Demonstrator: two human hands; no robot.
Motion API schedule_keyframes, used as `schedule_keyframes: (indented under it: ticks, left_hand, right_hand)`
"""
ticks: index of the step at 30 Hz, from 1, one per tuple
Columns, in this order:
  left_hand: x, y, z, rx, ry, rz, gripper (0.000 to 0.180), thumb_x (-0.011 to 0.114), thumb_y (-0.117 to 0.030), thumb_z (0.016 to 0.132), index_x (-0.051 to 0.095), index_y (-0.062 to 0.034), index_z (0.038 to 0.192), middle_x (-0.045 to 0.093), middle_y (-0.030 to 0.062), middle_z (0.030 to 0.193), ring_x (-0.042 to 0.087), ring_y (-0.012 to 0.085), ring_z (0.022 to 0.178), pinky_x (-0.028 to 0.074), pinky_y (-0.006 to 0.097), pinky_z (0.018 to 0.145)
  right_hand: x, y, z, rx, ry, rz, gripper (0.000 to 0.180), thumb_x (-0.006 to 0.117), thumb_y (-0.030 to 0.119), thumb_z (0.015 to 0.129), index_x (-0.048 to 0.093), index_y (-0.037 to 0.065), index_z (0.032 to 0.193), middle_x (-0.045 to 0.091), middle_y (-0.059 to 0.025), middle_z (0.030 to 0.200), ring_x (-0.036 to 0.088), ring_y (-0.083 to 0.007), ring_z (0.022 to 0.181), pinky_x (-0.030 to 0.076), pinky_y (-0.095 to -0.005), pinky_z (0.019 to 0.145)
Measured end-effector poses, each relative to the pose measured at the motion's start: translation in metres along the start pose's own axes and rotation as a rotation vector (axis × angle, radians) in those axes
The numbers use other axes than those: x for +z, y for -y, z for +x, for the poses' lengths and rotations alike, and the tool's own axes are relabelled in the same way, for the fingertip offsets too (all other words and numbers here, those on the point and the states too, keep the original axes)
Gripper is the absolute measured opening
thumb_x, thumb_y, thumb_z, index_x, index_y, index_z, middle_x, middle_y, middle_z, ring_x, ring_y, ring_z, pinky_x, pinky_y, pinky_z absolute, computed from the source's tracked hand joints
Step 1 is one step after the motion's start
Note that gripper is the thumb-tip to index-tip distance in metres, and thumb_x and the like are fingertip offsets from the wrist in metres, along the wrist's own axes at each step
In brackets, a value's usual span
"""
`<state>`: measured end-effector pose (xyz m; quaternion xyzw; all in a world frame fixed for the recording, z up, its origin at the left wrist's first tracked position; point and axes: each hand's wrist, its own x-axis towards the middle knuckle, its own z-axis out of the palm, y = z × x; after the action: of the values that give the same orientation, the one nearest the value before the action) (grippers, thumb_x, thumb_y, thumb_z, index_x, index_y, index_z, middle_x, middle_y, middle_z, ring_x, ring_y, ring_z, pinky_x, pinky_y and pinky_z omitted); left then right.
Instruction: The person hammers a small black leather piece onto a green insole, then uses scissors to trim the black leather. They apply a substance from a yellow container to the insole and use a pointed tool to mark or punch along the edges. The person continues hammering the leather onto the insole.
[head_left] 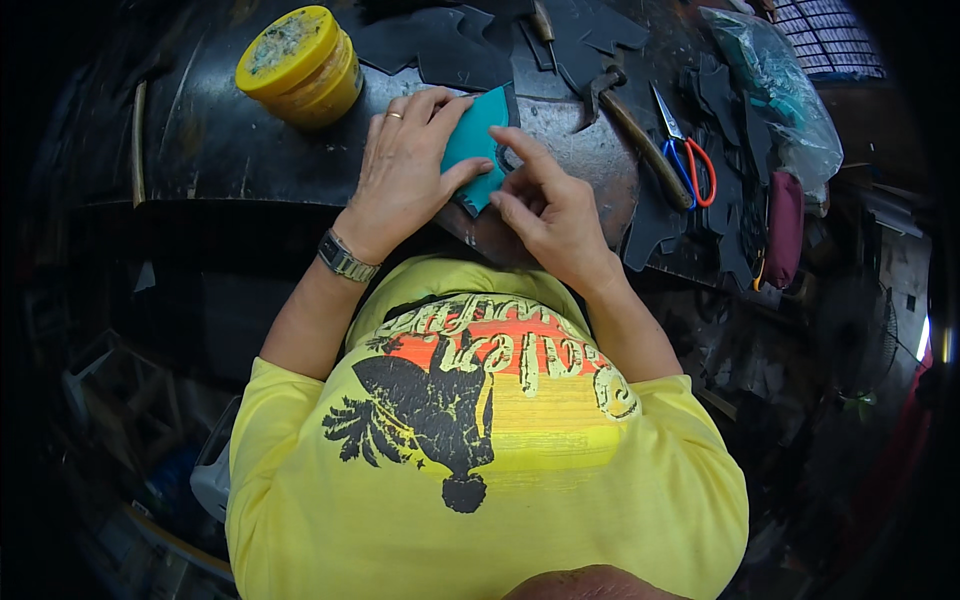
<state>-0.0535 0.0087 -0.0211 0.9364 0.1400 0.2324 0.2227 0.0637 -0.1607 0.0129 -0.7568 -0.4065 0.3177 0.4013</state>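
Observation:
A teal sheet piece (466,136) with a dark edge lies at the near side of the workbench; whether it is leather or fabric I cannot tell. My left hand (408,150), with a ring and a watch on its wrist, holds it down, the thumb across its face and the fingers along its upper left. At the right edge of the piece is my right hand (556,205). Its index finger is stretched out and the thumb stands apart below, while the other fingers curl in. Between thumb and index finger I see nothing held.
A yellow tub (303,75) with a crusted lid stands left on the dark workbench (230,150). On the right lie a hammer (640,140), scissors (688,155) with red and blue handles, black cut pieces (720,110), a clear plastic bag (785,100) and a maroon pouch (785,228). An awl (543,22) lies behind.

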Motion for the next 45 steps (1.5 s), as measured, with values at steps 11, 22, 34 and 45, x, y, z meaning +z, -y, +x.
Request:
schedule_keyframes:
  ticks: [11, 22, 34, 45]
  left_hand:
    - [-0.012, 0.02, 0.007, 0.049, 0.195, -0.133, 0.06, 0.079, -0.035, 0.083, 0.062, -0.0119, 0.136, 0.057, 0.0101, 0.137, 0.052, 0.0307, 0.129, 0.039, 0.044, 0.108]
    - [-0.017, 0.02, -0.001, 0.079, 0.195, -0.139, 0.059, 0.083, -0.037, 0.078, 0.065, -0.0133, 0.129, 0.055, 0.01, 0.141, 0.05, 0.0307, 0.133, 0.036, 0.044, 0.113]
    - [-0.021, 0.024, -0.01, 0.118, 0.237, -0.134, 0.075, 0.086, -0.04, 0.073, 0.062, -0.0153, 0.139, 0.05, 0.0105, 0.15, 0.045, 0.031, 0.139, 0.033, 0.044, 0.116]
    - [-0.019, 0.021, -0.012, 0.084, 0.22, -0.131, 0.074, 0.086, -0.04, 0.072, 0.063, -0.0155, 0.138, 0.05, 0.0097, 0.15, 0.045, 0.0302, 0.139, 0.033, 0.044, 0.115]
  right_hand:
    - [-0.007, -0.047, 0.047, -0.411, -0.443, -0.435, 0.041, 0.061, -0.002, 0.086, 0.07, 0.007, 0.125, 0.064, -0.0156, 0.114, 0.057, -0.0343, 0.107, 0.047, -0.0424, 0.094]
    - [0.006, -0.038, 0.028, -0.38, -0.401, -0.681, 0.043, 0.064, 0.003, 0.089, 0.066, 0.007, 0.132, 0.061, -0.0146, 0.13, 0.054, -0.036, 0.121, 0.044, -0.0461, 0.1]
    - [0.007, -0.031, 0.005, -0.487, -0.318, -0.755, 0.046, 0.069, -0.001, 0.079, 0.073, 0.015, 0.121, 0.063, -0.0108, 0.127, 0.056, -0.0344, 0.121, 0.046, -0.0453, 0.098]
    - [-0.016, -0.022, 0.015, -0.549, -0.3, -0.626, 0.035, 0.07, 0.005, 0.076, 0.076, 0.018, 0.108, 0.063, -0.0097, 0.126, 0.055, -0.0351, 0.122, 0.043, -0.0495, 0.099]
